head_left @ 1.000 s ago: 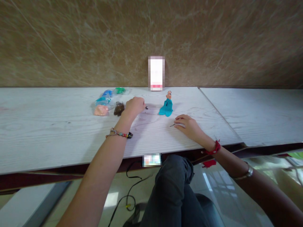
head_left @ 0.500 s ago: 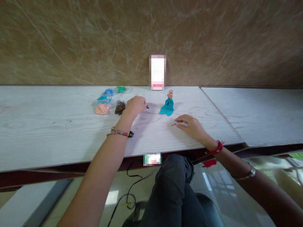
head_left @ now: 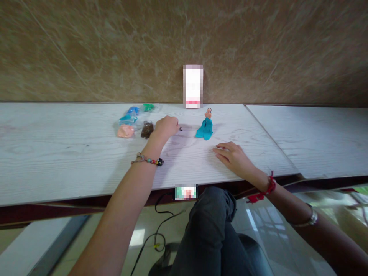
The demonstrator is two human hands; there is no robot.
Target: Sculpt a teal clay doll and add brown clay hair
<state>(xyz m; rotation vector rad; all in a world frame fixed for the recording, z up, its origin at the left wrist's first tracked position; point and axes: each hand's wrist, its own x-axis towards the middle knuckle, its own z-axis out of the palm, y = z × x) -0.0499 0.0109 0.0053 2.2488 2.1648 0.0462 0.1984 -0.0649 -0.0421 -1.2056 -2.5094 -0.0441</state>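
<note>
On the white tabletop, my left hand is closed with its fingertips turned away from view; what they hold, if anything, is hidden. A tiny dark piece shows just right of its knuckles. My right hand lies low over the table with fingers stretched out. Its fingertips reach a short, thin dark strand, partly covered by them. Between and beyond the hands is a small clay figure with a turquoise skirt, a skin-toned upper body and dark trim at the head.
Beside my left hand lie bags of clay: brown, peach, blue and green. A phone with a blurred screen leans on the marbled wall. Another blurred screen sits at the table's front edge.
My right hand has turned and its fingers have flattened over the dark strand, covering more of it. My left hand stays almost in place. The whole view has shifted slightly.
</note>
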